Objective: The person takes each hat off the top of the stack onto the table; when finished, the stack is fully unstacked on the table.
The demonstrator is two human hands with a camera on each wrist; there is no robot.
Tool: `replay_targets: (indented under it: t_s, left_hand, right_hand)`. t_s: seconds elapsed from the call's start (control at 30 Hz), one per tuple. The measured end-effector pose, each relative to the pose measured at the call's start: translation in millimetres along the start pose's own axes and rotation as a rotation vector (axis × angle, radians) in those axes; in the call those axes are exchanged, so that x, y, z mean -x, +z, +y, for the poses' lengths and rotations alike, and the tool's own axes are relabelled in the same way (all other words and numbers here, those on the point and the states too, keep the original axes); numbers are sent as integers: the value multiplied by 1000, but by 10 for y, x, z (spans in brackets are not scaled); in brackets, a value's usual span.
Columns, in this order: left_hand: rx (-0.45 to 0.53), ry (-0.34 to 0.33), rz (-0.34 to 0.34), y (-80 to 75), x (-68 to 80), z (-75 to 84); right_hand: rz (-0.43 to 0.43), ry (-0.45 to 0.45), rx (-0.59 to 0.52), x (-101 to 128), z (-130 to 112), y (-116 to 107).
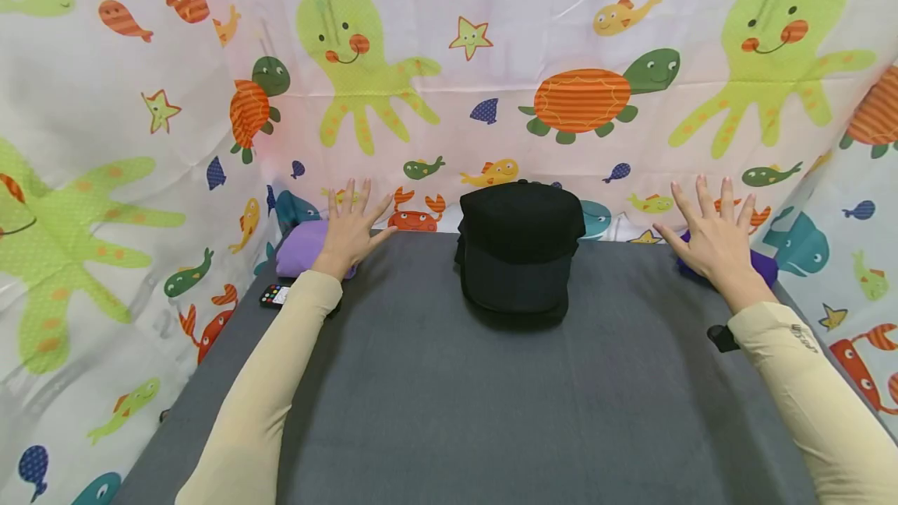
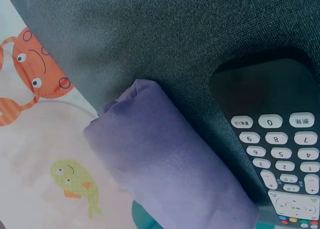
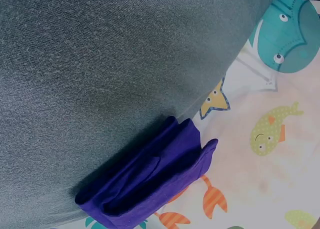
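Both hands are raised over the far part of the table with fingers spread and nothing held. My left hand (image 1: 351, 231) overlaps a rolled lavender cloth (image 1: 300, 246) in the head view. That cloth shows large in the left wrist view, beside a black remote control (image 2: 265, 96) with white buttons. On the other side, my right hand (image 1: 715, 244) is above a folded dark purple cloth (image 1: 763, 267), partly hidden behind it. Between the hands, toward the back, sits a black cap (image 1: 521, 248), its front facing me.
A dark grey cloth covers the table (image 1: 519, 411). A white curtain (image 1: 449, 115) printed with sea animals hangs along the back and both sides. Close to the right sleeve, a small black object (image 1: 721, 338) shows by the wrist.
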State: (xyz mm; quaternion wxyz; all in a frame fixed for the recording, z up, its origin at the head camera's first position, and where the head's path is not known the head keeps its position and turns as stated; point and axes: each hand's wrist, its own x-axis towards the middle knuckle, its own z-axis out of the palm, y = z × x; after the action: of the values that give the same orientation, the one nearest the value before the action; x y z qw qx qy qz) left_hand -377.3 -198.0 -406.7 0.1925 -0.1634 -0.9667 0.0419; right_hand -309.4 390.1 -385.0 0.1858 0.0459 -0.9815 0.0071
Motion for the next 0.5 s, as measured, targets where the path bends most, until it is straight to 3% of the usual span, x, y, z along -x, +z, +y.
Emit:
replay_targets:
  t_s: [0.5]
  left_hand:
    - [48,-15,-8,56,9,90]
  right_hand:
    - [-21,-24,4,-13,-124,34]
